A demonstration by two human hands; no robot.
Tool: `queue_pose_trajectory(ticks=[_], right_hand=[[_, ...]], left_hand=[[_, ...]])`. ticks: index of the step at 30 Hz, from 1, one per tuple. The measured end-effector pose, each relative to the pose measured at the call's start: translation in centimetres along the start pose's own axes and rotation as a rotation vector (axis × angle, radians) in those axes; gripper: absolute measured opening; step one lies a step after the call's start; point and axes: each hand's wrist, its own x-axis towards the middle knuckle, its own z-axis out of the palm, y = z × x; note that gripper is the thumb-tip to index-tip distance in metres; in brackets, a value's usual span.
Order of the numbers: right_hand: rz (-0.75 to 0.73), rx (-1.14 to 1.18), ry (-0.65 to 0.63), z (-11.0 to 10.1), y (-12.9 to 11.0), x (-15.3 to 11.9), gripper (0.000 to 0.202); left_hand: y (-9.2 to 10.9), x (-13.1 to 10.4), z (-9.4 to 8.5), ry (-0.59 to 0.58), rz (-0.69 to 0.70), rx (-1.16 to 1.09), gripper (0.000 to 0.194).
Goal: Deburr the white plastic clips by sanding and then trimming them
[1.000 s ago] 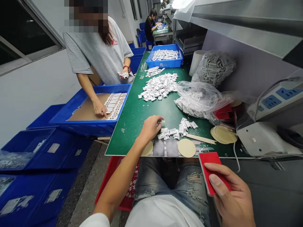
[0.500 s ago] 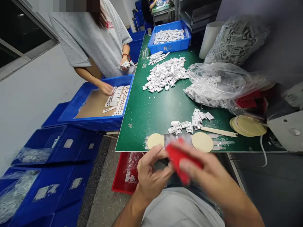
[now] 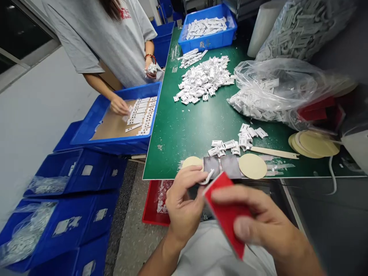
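Note:
Between the fingertips of my left hand point(image 3: 186, 197) is a small white plastic part point(image 3: 207, 178), held near the table's front edge. My right hand point(image 3: 261, 218) grips a flat red block point(image 3: 227, 214) with a pale edge, tilted, its upper corner close to the left fingers. What the block is made of I cannot tell. Just beyond my hands lie dark square pads point(image 3: 230, 167) and a pale yellow disc point(image 3: 253, 166) on the green table point(image 3: 195, 126). A small group of white plastic parts point(image 3: 244, 138) sits behind them, with a cream-coloured stick point(image 3: 274, 152) alongside.
A large pile of white parts point(image 3: 201, 80) covers the table's far half, below a blue bin point(image 3: 207, 38). Clear bags of parts point(image 3: 258, 103) stand at right. A co-worker's hand point(image 3: 120, 105) is over a blue tray point(image 3: 115, 142) at left. A red bin point(image 3: 152, 207) sits below the edge.
The red block has moved down and away from my left hand, and the white part now shows. The view has shifted slightly. The co-worker's hand has moved a little over the tray.

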Motion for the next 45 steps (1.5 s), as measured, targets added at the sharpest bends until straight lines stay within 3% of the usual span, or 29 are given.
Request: queue_pose_trajectory(ticks=[1,2,5,8,9,12,13,15,16,18,20,21,25,29,30,31,34,35,38,39,41,42,44,45], right_hand=[[0.024,0.054,-0.035,0.1,0.2,0.2,0.036],[0.036,0.085,0.04,0.1,0.5,0.4,0.034],[0.001,0.052,0.439,-0.2,1.0,1.0,0.032],[0.001,-0.053,0.031,-0.2,0.8,0.6,0.042],[-0.012,-0.091,0.052,-0.1,0.6,0.5,0.041],[-0.076,-0.162,0.398,0.3,0.2,0.4,0.037],[-0.088,-0.169,0.42,0.3,0.2,0.5,0.038],[-0.068,-0.192,0.284,-0.1,0.3,1.0,0.044],[-0.067,-0.204,0.279,-0.5,0.4,1.3,0.044],[-0.096,-0.223,0.479,-1.3,0.7,1.8,0.039],[-0.092,-0.232,0.655,-1.8,0.8,1.6,0.037],[-0.062,-0.226,0.625,-1.9,0.8,1.3,0.037],[-0.011,-0.15,0.173,-1.4,0.6,-0.5,0.034],[-0.113,-0.058,-0.345,-2.0,-0.1,-0.9,0.034],[-0.105,-0.117,-0.406,-2.4,-0.2,-0.8,0.032],[-0.089,-0.214,-0.358,-2.8,-0.4,-0.6,0.03],[-0.068,-0.429,0.108,-3.7,-0.7,-0.4,0.029],[-0.082,-0.406,0.098,-3.8,-0.7,-0.3,0.029],[-0.13,-0.341,-0.254,-3.4,-0.9,-0.2,0.028],[-0.136,-0.373,-0.222,-3.3,-0.9,-0.1,0.028],[-0.135,-0.44,0.005,-3.0,-0.8,0.0,0.029],[-0.135,-0.421,0.015,-3.0,-0.7,0.1,0.029],[-0.135,-0.343,-0.159,-3.0,-0.6,0.2,0.028],[-0.137,-0.339,-0.172,-3.1,-0.6,0.2,0.027]], left_hand=[[0.0,-0.1,0.2,0.025,0.045,-0.005,0.028],[0.0,-0.2,0.4,0.06,0.067,-0.02,0.031],[0.1,-0.5,0.9,0.118,0.042,-0.037,0.045],[-0.3,-0.9,0.8,0.104,0.095,-0.048,0.049],[-0.5,-1.0,0.7,0.12,0.122,-0.047,0.051],[-0.8,-1.2,0.5,0.169,0.11,-0.014,0.054],[-0.7,-1.3,0.4,0.165,0.093,-0.014,0.056],[-0.2,-1.2,0.2,0.186,0.098,-0.047,0.057],[0.1,-1.1,0.0,0.198,0.093,-0.087,0.058],[0.8,-0.5,-0.4,0.196,-0.017,-0.241,0.061],[1.2,0.3,-0.7,0.139,-0.277,-0.464,0.057],[1.2,0.7,-0.8,0.102,-0.433,-0.573,0.05],[0.5,1.7,-0.4,0.1,-0.97,-0.836,0.025],[0.5,1.2,0.5,0.083,-1.309,-1.009,0.023],[0.6,1.0,0.7,0.071,-1.367,-1.051,0.023],[0.8,0.9,0.7,0.065,-1.404,-1.086,0.022],[1.1,0.6,0.7,0.071,-1.416,-1.118,0.02],[1.2,0.5,0.7,0.062,-1.43,-1.108,0.02],[1.4,0.4,0.5,-0.009,-1.479,-1.096,0.022],[1.5,0.3,0.5,-0.022,-1.47,-1.11,0.02],[1.7,0.3,0.4,-0.03,-1.418,-1.138,0.018],[1.8,0.3,0.4,-0.04,-1.4,-1.134,0.018],[1.9,0.3,0.3,-0.084,-1.404,-1.106,0.021],[2.0,0.3,0.2,-0.098,-1.405,-1.101,0.023]])
